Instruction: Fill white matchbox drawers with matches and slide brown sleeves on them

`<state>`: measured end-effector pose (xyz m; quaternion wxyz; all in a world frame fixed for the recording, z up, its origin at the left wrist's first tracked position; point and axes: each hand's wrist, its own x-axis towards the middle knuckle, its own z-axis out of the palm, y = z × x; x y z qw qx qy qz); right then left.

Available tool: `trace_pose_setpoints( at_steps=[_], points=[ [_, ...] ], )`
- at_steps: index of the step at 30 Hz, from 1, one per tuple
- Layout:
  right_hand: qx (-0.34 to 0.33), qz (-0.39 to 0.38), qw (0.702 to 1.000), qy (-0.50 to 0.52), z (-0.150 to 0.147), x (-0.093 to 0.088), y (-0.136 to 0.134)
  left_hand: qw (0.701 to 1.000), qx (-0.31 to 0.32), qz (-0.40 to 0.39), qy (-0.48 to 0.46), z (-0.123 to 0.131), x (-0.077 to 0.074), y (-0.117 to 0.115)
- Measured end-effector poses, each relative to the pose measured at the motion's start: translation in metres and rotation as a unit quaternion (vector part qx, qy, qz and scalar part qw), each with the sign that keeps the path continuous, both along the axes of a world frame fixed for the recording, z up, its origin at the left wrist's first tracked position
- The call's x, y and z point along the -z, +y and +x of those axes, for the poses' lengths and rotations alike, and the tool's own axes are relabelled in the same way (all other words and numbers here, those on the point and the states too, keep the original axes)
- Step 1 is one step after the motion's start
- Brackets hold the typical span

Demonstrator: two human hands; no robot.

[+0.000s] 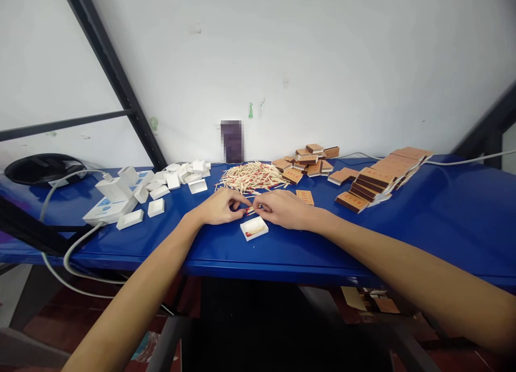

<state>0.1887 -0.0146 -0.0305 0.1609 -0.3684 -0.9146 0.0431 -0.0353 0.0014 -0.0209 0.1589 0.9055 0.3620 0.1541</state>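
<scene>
Several red-headed matches (250,210) lie in a small bunch between my two hands. My left hand (221,206) has its thumb and forefinger closed about the red-headed end. From the other side, my right hand (282,208) pinches the bunch, its fingertips partly hidden behind the knuckles. Just in front of the hands, a white matchbox tray (265,228) sits on the blue table with a few matches along its near side. Behind the hands spreads a large heap of loose matches (252,176).
White empty trays (173,179) are piled at the left beside a white power strip (107,209). Brown matchboxes (314,159) lie heaped at the back, and more stand in leaning rows (377,178) at the right. A dark metal frame (116,81) rises at the left.
</scene>
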Motion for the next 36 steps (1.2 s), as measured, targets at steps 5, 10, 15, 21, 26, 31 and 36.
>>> trace_pose_setpoints(
  at_steps=[5,10,15,21,26,31,36],
  points=[
    [0.026,0.009,1.0,0.0,0.002,0.0,0.001,1.0,0.001,-0.006,0.0,0.0,-0.001,0.0],
    [0.039,0.0,0.999,-0.012,0.005,-0.001,0.001,1.0,-0.013,0.006,-0.005,0.001,0.0,-0.002],
    [0.031,-0.017,0.999,-0.023,0.005,-0.004,-0.002,0.994,-0.077,0.082,-0.005,-0.001,0.002,0.003],
    [0.044,0.027,0.999,-0.001,0.008,-0.002,0.004,0.984,-0.093,0.149,0.018,-0.005,0.005,0.008],
    [0.026,0.09,0.995,-0.044,0.008,0.004,0.012,0.984,-0.062,0.164,0.03,-0.005,0.007,0.008],
    [0.011,0.106,0.992,-0.073,0.004,0.005,0.013,0.986,-0.053,0.151,0.055,-0.006,0.009,0.01],
    [0.029,0.093,0.991,-0.092,0.003,0.003,0.011,0.988,-0.059,0.138,0.033,-0.005,0.009,0.01]
  ],
)
